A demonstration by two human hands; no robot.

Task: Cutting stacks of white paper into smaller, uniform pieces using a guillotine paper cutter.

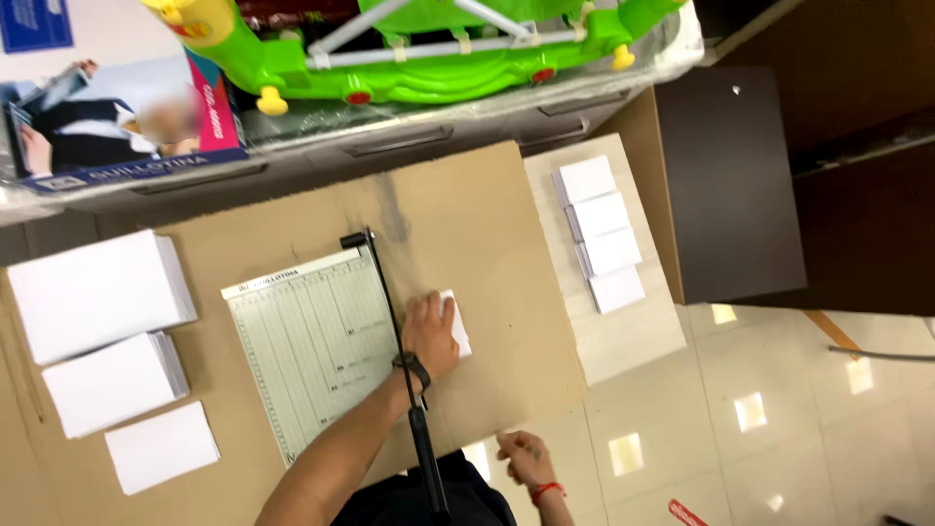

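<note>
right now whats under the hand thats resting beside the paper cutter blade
A small stack of white cut paper lies under the left hand, on the brown cardboard beside the paper cutter. Only its right edge shows; the hand covers the rest.

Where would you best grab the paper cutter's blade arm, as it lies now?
Probably at the thick black handle end of the blade arm, nearest the person, coming from above. The arm lies flat along the green board's right edge, hinged at the far corner. The left hand crosses its middle, pressing a small white stack.
</note>
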